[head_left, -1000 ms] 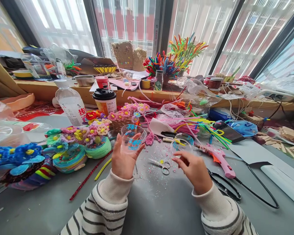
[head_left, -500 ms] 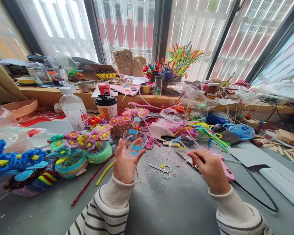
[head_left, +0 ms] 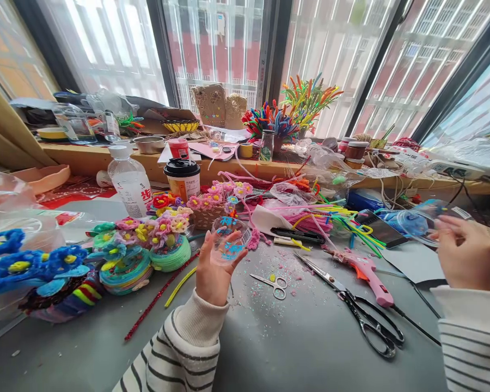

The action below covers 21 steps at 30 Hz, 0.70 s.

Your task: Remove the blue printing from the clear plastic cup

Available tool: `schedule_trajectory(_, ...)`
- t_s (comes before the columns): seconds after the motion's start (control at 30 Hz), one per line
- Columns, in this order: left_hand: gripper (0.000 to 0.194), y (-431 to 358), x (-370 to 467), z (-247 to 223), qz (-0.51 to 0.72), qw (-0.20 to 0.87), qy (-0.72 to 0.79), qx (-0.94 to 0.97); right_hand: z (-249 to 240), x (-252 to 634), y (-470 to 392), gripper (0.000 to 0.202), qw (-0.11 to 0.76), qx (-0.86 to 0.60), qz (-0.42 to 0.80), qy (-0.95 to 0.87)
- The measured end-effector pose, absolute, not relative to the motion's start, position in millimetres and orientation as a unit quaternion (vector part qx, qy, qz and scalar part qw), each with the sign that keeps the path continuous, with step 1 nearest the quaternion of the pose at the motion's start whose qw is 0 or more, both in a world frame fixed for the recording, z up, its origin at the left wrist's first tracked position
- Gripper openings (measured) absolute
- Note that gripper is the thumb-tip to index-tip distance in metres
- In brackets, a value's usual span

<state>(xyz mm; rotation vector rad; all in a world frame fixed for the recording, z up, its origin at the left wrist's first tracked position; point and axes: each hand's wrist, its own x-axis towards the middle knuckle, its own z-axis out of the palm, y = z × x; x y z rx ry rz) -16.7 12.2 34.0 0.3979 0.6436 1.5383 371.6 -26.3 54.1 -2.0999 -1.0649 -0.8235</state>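
My left hand point(head_left: 216, 272) holds a clear plastic cup point(head_left: 229, 242) with blue print, its palm behind the cup. At the far right, my right hand point(head_left: 471, 253) grips a clear plastic cup point(head_left: 422, 223), tilted over a blue packet and a dark phone. Small white-handled scissors point(head_left: 271, 284) lie in scattered glitter between the hands. Large black-handled scissors point(head_left: 351, 302) rest on the grey table point(head_left: 294, 348), with a pink glue gun point(head_left: 365, 269) beside them.
Pots with fuzzy flowers point(head_left: 126, 261) stand at the left, near a bottle point(head_left: 128, 182) and a lidded paper cup point(head_left: 182, 179). Colourful pipe cleaners point(head_left: 343, 215) are heaped behind the glue gun. A cluttered wooden ledge point(head_left: 224, 169) runs below the windows.
My right hand has moved far to the right with the clear plastic, uncovering the large scissors and glue gun. My left hand still holds its cup. The view has shifted slightly.
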Motion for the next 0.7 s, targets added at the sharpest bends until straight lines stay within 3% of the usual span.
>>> schedule_trajectory(0.1, 0.022, 12, -16, 35, 0.684, 0.648, 0.291, 0.169, 63, 388, -12, 0.057, 0.300, -0.798, -0.338, -0.398)
schedule_trajectory(0.27, 0.023, 10, -15, 37, 0.676, 0.647, 0.305, 0.176, 35, 327, -6, 0.033, 0.308, -0.708, -0.320, -0.549)
schedule_trajectory(0.33, 0.027, 10, -15, 37, 0.666, 0.653, 0.311, 0.183, 18, 292, -7, 0.023, 0.326, -0.668, -0.265, -0.615)
schedule_trajectory(0.47, 0.036, 11, -16, 37, 0.642, 0.666, 0.326, 0.194, 0, 240, -11, 0.023, 0.367, -0.635, -0.152, -0.663)
schedule_trajectory(0.7, 0.034, 10, -13, 36, 0.650, 0.651, 0.330, 0.211, -1, 196, -18, 0.023, 0.275, -0.603, 0.061, -0.746)
